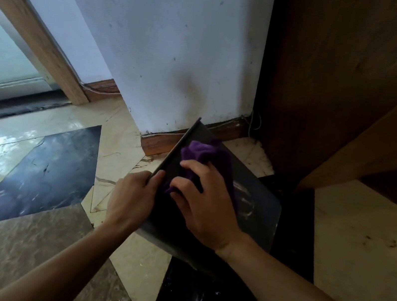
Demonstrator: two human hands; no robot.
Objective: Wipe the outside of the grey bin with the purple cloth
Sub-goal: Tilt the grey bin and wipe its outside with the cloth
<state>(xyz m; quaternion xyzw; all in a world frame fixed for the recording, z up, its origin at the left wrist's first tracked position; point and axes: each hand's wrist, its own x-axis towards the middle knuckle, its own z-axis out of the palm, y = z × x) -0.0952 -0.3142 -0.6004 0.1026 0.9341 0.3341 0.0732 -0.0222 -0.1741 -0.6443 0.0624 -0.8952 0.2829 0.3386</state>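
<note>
The grey bin (258,207) lies tilted on its side on the floor, near the wall corner, one flat dark side facing up. My left hand (131,197) grips its rim at the left edge, fingers curled over it. My right hand (206,204) presses the bunched purple cloth (204,155) flat against the bin's upturned side, the cloth sticking out beyond my fingertips. Pale smear marks show on the bin's surface to the right of my right hand.
A white wall (172,48) with a wooden skirting board (159,143) stands just behind the bin. Dark wooden panelling (335,81) rises at the right. The floor (44,169) is glossy marble in cream, black and brown. A glass door with a wooden frame (29,22) is at the left.
</note>
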